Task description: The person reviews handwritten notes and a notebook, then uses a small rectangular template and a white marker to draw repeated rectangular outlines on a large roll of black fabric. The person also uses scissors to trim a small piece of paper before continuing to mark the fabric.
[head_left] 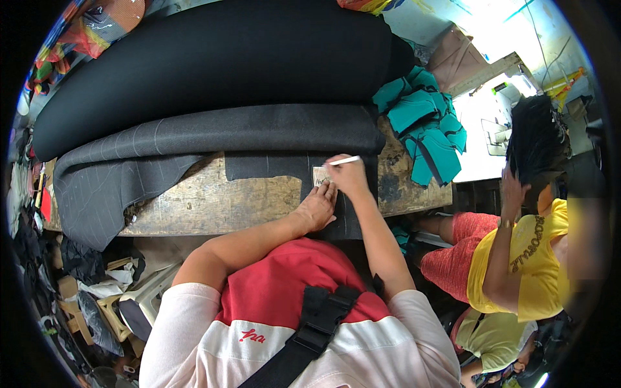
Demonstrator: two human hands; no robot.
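Note:
My right hand [350,177] is closed round a slim white pen [345,160], held slantwise above a small tan card [319,173] with handwriting on it. The card lies on dark grey fabric [265,165] near the table's front edge. With its fingers laid flat, my left hand [317,205] rests at the card's near edge and covers part of it. Faint pale lines run over the fabric, which has a cut-out edge left of my hands. The pen's tip is too small to make out.
Behind the fabric lies a large black roll [213,58]. Teal cut pieces [427,123] are heaped on the worn wooden table [220,204] at its right. A person in a yellow shirt [517,258] sits at the right by a white sewing machine table [475,129]. Stools [152,297] stand lower left.

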